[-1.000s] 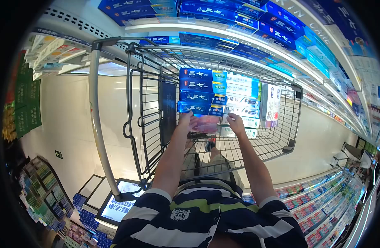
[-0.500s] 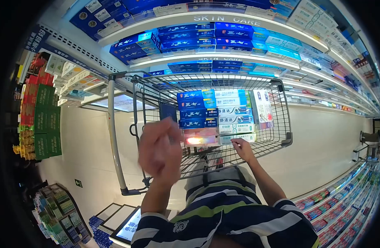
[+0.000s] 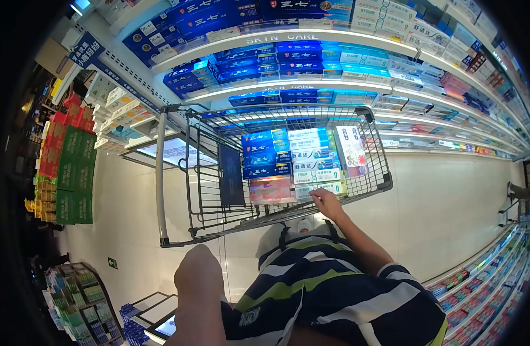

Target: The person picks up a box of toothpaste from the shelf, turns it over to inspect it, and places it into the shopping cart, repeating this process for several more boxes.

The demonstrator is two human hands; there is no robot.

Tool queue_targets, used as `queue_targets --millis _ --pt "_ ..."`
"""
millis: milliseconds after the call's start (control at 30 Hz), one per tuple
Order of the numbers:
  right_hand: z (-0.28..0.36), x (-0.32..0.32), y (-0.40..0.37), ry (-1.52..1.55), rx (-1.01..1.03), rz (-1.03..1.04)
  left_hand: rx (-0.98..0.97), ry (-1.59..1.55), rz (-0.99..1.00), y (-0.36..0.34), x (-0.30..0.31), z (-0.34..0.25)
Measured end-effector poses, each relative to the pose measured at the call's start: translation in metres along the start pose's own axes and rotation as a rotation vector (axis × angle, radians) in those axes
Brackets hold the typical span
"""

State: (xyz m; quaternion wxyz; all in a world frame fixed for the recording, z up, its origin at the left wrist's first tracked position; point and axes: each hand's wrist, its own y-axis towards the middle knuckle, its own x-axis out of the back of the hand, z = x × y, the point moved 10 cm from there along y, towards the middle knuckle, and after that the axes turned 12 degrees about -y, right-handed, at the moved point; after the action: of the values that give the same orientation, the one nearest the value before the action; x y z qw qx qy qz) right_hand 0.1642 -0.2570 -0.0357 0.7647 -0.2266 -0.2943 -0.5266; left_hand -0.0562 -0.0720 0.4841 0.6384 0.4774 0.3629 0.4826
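Observation:
A metal shopping cart (image 3: 373, 124) holds stacked boxes in blue, white and pink. My right hand (image 3: 325, 203) reaches over the cart's near side, its fingers curled at the lowest white and green box (image 3: 334, 187); what they grip, if anything, is hidden. Beside the white stack, a white box (image 3: 349, 147) stands lengthwise at the right. My left arm is bent at the lower left, below the cart, and its hand is out of view. A dark blue panel (image 3: 231, 173) hangs inside the cart near the handle.
Lit shelves (image 3: 230, 43) of boxed goods run along the far side. Red and green cartons (image 3: 74, 173) are piled at the left. A low display rack (image 3: 83, 300) stands lower left, and more packed shelves (image 3: 478, 294) line the lower right. A person's leg (image 3: 518, 190) shows far right.
My left hand has left the view from beside the cart's handle, its bent arm now lower. The cart's right end and my right hand appear farther left.

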Motion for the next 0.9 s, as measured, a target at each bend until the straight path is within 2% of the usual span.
queue_targets --millis 33,200,267,300,367,400,433,500,633,700,733,900 --pt "0.001 0.002 0.000 0.018 -0.007 -0.004 -0.001 0.003 0.003 0.001 -0.001 -0.003" --pt "-0.001 -0.002 0.002 -0.037 -0.017 0.019 0.008 0.056 -0.250 -0.004 0.032 0.009" --pt "0.002 -0.003 0.003 -0.071 -0.003 0.022 0.452 0.425 -0.154 -0.056 0.054 0.058" --pt "0.003 -0.004 0.003 -0.106 0.010 0.011 0.806 0.665 -0.189 -0.110 0.077 0.081" --pt "0.007 -0.007 0.003 -0.194 0.060 -0.005 1.377 0.647 -0.120 -0.251 0.123 0.103" --pt "0.009 -0.008 0.002 -0.222 0.071 -0.011 1.530 0.766 0.103 -0.310 0.134 0.092" --pt "0.013 -0.007 0.002 -0.249 0.082 -0.022 1.685 0.779 0.194 -0.371 0.148 0.072" --pt "0.016 -0.008 0.000 -0.272 0.076 -0.026 1.967 0.780 0.427 -0.448 0.158 0.028" --pt "0.018 -0.008 0.000 -0.323 0.063 -0.055 2.047 0.870 0.557 -0.506 0.186 -0.028" --pt "0.018 -0.007 -0.001 -0.323 0.031 -0.051 2.132 0.886 0.720 -0.518 0.189 -0.040" --pt "0.016 -0.008 0.000 -0.333 0.020 -0.056 2.211 0.847 0.675 -0.526 0.191 -0.046" --pt "0.019 -0.009 -0.003 -0.371 -0.039 -0.062 2.182 0.844 0.731 -0.529 0.187 -0.052"
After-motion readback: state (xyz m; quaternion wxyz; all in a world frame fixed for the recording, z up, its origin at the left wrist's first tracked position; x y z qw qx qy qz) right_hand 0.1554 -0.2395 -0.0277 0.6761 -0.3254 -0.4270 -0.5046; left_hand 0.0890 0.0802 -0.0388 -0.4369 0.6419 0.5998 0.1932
